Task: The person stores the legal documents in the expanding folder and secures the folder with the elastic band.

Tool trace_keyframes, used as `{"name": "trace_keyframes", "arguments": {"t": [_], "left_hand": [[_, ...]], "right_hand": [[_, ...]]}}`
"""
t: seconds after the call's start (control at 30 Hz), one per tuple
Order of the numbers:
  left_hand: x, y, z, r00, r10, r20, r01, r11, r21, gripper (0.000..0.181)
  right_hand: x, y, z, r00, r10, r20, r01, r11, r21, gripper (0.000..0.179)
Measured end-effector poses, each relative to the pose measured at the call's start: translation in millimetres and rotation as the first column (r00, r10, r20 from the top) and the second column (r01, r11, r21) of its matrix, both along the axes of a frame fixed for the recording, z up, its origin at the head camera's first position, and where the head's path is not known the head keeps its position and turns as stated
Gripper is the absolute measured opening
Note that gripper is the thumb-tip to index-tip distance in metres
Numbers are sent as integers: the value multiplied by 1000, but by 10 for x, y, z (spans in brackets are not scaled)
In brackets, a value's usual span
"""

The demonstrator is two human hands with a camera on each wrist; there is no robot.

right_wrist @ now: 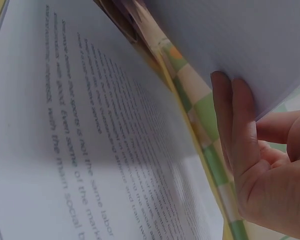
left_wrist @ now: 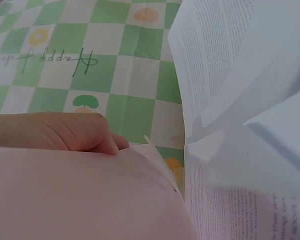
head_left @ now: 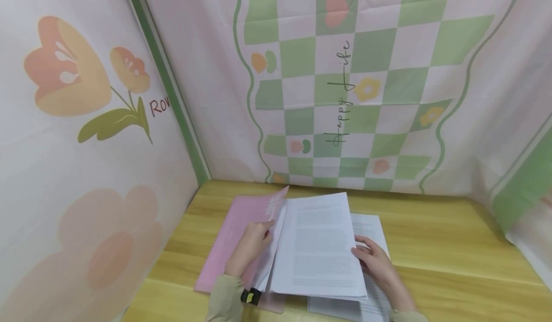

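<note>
From the head camera, a stack of printed sheets [head_left: 316, 245] lies half inside a pink folder [head_left: 235, 235] on the wooden table [head_left: 453, 245]. The left hand [head_left: 250, 245] pinches the folder's raised flap; the right hand [head_left: 375, 262] grips the stack's right edge. The paper looks light, limp and prone to sliding apart, so it is probably best taken along an edge with support beneath. More loose pages [head_left: 371, 226] lie underneath, mostly covered.

The left wrist view shows fingertips [left_wrist: 102, 142] curled over the pink flap, the rest cut off.

In the right wrist view, fingers [right_wrist: 232, 120] clasp the lifted sheets' edge; the print is blurred.
</note>
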State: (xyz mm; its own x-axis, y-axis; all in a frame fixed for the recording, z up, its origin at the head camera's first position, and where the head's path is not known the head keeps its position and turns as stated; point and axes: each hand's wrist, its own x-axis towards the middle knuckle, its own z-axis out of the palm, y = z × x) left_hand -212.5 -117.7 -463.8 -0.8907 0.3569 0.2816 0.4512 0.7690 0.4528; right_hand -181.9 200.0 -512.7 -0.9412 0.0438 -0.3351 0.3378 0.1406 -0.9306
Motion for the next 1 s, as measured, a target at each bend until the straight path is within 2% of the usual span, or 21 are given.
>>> {"name": "trace_keyframes", "arguments": {"t": [0.33,1.0], "left_hand": [[4,15,8,999,23,34,-23,1000,-12,37],[16,17,18,999,17,44,-16,1000,-2,37]], "right_hand": [[-49,-70,-45,1000,13,7,-13,1000,8,53],[-54,-243,-108,999,33,-29,-34,999,-26,51]]}}
